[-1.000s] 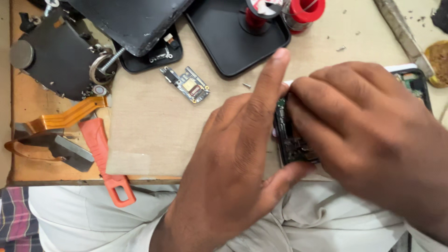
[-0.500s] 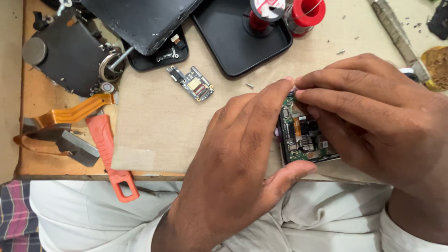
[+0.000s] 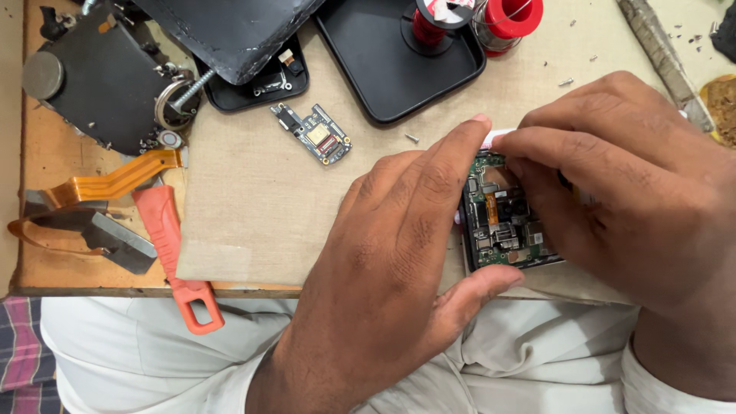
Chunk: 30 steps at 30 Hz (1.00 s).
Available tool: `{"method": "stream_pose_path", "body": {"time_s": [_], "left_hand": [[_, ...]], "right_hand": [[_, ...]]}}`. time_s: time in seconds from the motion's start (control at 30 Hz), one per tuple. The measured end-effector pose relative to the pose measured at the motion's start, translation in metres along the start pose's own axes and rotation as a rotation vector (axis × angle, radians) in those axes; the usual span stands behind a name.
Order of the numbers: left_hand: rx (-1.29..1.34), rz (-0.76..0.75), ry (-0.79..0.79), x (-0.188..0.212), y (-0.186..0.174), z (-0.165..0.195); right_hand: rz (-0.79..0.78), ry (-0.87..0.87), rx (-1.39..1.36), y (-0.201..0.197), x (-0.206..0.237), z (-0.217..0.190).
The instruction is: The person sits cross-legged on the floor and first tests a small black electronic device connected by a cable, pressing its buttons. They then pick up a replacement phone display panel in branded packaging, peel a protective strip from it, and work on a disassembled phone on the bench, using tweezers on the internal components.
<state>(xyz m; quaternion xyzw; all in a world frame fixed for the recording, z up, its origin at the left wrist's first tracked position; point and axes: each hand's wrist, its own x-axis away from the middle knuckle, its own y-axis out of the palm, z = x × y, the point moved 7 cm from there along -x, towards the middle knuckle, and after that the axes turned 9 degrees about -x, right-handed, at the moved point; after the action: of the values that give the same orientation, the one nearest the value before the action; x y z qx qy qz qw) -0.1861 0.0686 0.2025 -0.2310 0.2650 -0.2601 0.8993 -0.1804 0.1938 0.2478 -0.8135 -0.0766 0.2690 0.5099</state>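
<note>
An opened phone (image 3: 502, 226) with its green circuit board showing lies at the near edge of the beige work mat (image 3: 253, 207). My left hand (image 3: 391, 268) grips its left side, index finger along the top and thumb under the bottom edge. My right hand (image 3: 636, 192) covers the phone's right part, fingertips pressing on the board near the top. Whatever is under those fingertips is hidden.
A small loose circuit board (image 3: 313, 134) lies on the mat. An orange-handled tool (image 3: 172, 253), an orange flex strip (image 3: 107, 184) and a metal blade (image 3: 107, 238) sit at the left. Black phone covers (image 3: 399, 61), red spools (image 3: 510, 19) and tiny screws (image 3: 566, 81) are behind.
My left index finger has lowered onto the phone's top edge and my right hand has slid right, uncovering more of the green board. The view has shifted slightly.
</note>
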Motion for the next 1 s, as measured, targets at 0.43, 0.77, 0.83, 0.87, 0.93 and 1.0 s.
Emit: {"method": "stream_pose_path", "body": {"time_s": [0.43, 0.77, 0.83, 0.87, 0.93, 1.0], "left_hand": [[0.018, 0.008, 0.006, 0.003, 0.0, -0.003], [0.037, 0.016, 0.006, 0.004, 0.001, -0.006], [0.037, 0.016, 0.004, 0.004, 0.001, -0.005], [0.038, 0.016, 0.003, 0.003, 0.001, -0.005], [0.038, 0.014, 0.002, 0.002, 0.001, -0.005], [0.037, 0.01, -0.002, 0.002, 0.001, -0.005]], "right_hand": [[-0.05, -0.029, -0.024, 0.006, 0.004, 0.007], [-0.047, -0.014, -0.028, 0.009, 0.011, 0.013], [-0.051, -0.027, -0.028, 0.01, 0.011, 0.013], [-0.05, -0.033, -0.029, 0.01, 0.011, 0.013], [-0.051, -0.041, -0.023, 0.01, 0.011, 0.013], [-0.057, -0.042, -0.006, 0.01, 0.011, 0.013]]}}
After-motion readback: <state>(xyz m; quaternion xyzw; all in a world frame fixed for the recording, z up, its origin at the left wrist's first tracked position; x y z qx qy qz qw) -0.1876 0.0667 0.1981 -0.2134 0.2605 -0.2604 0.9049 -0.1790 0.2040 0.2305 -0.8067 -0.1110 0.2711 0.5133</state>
